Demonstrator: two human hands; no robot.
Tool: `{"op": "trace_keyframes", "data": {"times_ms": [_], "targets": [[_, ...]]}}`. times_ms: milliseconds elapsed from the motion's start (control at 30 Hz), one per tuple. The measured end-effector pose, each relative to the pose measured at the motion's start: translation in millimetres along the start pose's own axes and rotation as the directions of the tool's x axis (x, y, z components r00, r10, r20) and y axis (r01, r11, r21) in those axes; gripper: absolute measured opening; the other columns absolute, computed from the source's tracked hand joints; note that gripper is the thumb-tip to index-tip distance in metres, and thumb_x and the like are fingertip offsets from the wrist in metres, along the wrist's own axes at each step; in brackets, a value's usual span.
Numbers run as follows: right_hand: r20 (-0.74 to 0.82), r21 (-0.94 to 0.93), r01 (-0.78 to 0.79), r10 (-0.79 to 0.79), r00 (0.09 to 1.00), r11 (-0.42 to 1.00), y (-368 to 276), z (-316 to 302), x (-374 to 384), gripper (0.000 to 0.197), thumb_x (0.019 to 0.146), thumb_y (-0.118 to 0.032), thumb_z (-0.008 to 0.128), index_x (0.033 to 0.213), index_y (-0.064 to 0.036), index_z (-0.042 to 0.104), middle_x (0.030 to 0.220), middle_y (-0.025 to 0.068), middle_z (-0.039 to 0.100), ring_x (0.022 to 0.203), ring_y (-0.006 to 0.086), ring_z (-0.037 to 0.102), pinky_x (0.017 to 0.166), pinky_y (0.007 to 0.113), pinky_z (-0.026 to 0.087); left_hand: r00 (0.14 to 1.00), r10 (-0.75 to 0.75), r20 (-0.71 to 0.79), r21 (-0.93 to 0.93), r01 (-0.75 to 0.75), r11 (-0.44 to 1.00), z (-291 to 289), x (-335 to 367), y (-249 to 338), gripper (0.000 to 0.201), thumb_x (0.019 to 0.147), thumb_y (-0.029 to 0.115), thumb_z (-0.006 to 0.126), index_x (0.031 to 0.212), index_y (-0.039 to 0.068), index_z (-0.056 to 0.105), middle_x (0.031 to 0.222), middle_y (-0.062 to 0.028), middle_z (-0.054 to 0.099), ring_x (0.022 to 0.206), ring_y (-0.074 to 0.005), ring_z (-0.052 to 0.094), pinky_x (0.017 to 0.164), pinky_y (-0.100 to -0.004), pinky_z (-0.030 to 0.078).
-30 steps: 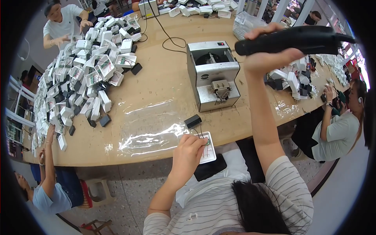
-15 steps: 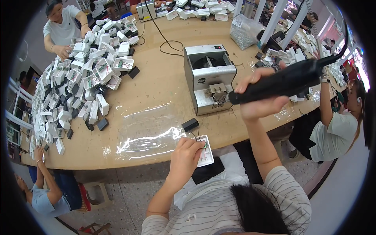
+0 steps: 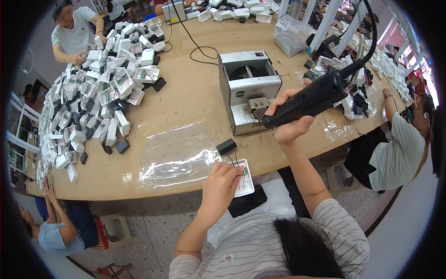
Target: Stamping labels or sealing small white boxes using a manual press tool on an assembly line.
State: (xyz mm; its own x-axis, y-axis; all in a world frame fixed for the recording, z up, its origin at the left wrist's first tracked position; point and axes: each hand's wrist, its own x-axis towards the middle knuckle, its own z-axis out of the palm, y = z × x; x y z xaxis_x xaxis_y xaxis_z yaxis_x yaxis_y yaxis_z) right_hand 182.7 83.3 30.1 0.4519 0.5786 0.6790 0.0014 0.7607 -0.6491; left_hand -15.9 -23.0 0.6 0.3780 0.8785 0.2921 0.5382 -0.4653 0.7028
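My right hand (image 3: 292, 126) is wrapped round a black electric screwdriver (image 3: 309, 101), tilted, its lower end beside the front outlet of a metal screw feeder (image 3: 247, 88). Whether its tip touches the feeder cannot be seen. At the table's near edge my left hand (image 3: 222, 182) presses its closed fingers on a small green circuit board (image 3: 243, 171) inside a white plastic case (image 3: 246, 187). Thin red wires run within the case. Dark leads join it to a black box-shaped part (image 3: 226, 147) lying just beyond on the table.
A large heap of white cases (image 3: 104, 93) and black parts covers the table's left side. A bag of small metal pieces (image 3: 290, 37) stands behind the feeder. Co-workers sit at left (image 3: 62, 232), far left (image 3: 76, 30) and right (image 3: 402, 144). A black cord (image 3: 371, 42) hangs to the screwdriver.
My right hand has brought the screwdriver down and leftward, closer to the feeder's outlet. The left hand stays on the case. The co-worker at right has lowered an arm.
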Motion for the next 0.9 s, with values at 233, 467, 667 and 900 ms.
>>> {"op": "trace_keyframes", "data": {"times_ms": [233, 467, 667, 900], "targets": [[-0.013, 0.024, -0.013, 0.013, 1.000, 1.000, -16, -1, 1, 0.106, 0.087, -0.086, 0.038, 0.151, -0.0041, 0.018, 0.091, 0.0108, 0.050, 0.055, 0.0198, 0.055, 0.051, 0.034, 0.053, 1.000, 0.013, -0.006, 0.001, -0.013, 1.000, 1, 1, -2, 0.025, 0.077, -0.003, 0.071, 0.099, 0.006, 0.075, 0.087, -0.0083, 0.068, 0.089, -0.0292, 0.061, 0.074, -0.0396, 0.053], [-0.038, 0.100, 0.002, 0.002, 0.999, 0.995, -37, 7, 22, 0.103, 0.087, -0.086, 0.038, 0.151, -0.0073, 0.021, 0.090, 0.0106, 0.051, 0.054, 0.0200, 0.055, 0.048, 0.035, 0.052, 1.000, 0.020, -0.017, -0.002, -0.020, 1.000, 2, 1, -3, 0.024, 0.077, -0.003, 0.072, 0.099, 0.006, 0.075, 0.086, -0.0082, 0.069, 0.089, -0.0289, 0.062, 0.073, -0.0392, 0.053], [-0.175, 0.072, 0.330, -0.314, 0.933, 0.941, -24, 30, 99, 0.093, 0.088, -0.086, 0.034, 0.148, -0.0154, 0.026, 0.085, 0.0102, 0.053, 0.055, 0.0203, 0.054, 0.048, 0.035, 0.050, 1.000, 0.017, -0.019, 0.006, -0.017, 1.000, 2, 0, -2, 0.024, 0.077, -0.004, 0.072, 0.098, 0.006, 0.075, 0.086, -0.0079, 0.069, 0.089, -0.0284, 0.062, 0.072, -0.0388, 0.053], [-0.139, -0.046, 0.101, -0.107, 0.985, 0.994, 5, 28, 112, 0.079, 0.093, -0.080, 0.032, 0.136, -0.0134, 0.039, 0.082, 0.0079, 0.054, 0.054, 0.0200, 0.053, 0.051, 0.035, 0.048, 0.999, 0.027, -0.025, -0.001, -0.027, 1.000, 3, -2, -4, 0.023, 0.077, -0.003, 0.072, 0.098, 0.006, 0.075, 0.087, -0.0073, 0.070, 0.089, -0.0287, 0.062, 0.074, -0.0394, 0.053]]}}
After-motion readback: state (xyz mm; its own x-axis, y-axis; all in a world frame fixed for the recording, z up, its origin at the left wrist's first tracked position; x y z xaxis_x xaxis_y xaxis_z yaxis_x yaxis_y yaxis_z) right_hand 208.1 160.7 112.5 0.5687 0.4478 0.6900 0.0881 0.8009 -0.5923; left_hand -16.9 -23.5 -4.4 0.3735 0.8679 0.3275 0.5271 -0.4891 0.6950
